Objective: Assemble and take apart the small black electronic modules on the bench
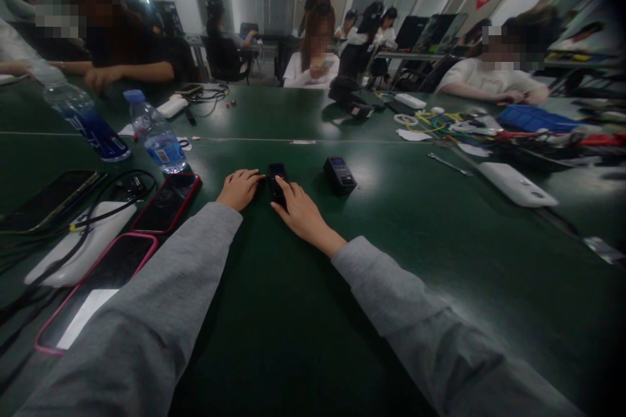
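The dark green, smooth-topped surface (313, 313) gives firm backing, so the small device near the centre of the frame is probably best kept flat on it while being handled. The right hand (302, 210) lies over that device, index finger on its upper face and thumb by its near left edge; whether this grip is clasping it or merely resting there, I cannot tell. Light, square finger pressure should serve better than a sideways push, since a smooth casing could slide. The left hand (242, 186) is palm down just beside it, its grip relaxed and seemingly released; the fingertips are well placed to brace the left edge. The slim black rectangular device (277, 171) should stay in line between both hands, with the screen end unobstructed.

As for materials, the soft grey fabric sleeves (161, 287) crease loosely across the lower frame. At lower left, a glossy black phone with a pink rim (105, 273) lies flat. A clear, ribbed plastic bottle with a blue cap (159, 137) stands at left. Smaller is the hard-edged black block (341, 174), right of centre, apart from the right hand.
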Motion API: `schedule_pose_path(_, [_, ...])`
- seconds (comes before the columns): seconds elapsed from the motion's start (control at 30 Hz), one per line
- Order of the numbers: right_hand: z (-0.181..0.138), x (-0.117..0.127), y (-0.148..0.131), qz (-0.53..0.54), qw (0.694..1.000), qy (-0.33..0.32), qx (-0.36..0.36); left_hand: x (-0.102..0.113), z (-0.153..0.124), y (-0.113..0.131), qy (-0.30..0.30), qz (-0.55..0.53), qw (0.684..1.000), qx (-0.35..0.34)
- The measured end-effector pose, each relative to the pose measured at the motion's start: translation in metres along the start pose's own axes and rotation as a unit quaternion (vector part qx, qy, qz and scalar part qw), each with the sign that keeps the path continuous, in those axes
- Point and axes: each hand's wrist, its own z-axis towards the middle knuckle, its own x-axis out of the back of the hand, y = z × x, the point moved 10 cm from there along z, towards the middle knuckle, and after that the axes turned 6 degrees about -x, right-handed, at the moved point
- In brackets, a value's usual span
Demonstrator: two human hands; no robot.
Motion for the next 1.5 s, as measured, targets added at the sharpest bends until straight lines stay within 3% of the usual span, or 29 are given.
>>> schedule_pose_path(0.33, [-0.001, 0.0, 0.0, 0.024, 1.0, -0.003, -0.002, 0.004, -0.002, -0.003, 0.014, 0.013, 0.999, 0.031])
schedule_pose_path(0.47, [0.0, -0.001, 0.001, 0.025, 1.0, -0.009, -0.004, -0.004, -0.002, -0.008, -0.015, 0.002, 0.998, 0.054])
schedule_pose_path(0.97, [0.0, 0.004, 0.002, -0.002, 1.0, -0.013, -0.019, -0.004, -0.001, -0.008, -0.011, -0.005, 0.999, 0.04])
schedule_pose_path(1.5, [-0.001, 0.008, 0.0, 0.053, 0.998, 0.021, 0.007, 0.0, -0.002, -0.006, -0.005, -0.002, 0.999, 0.045])
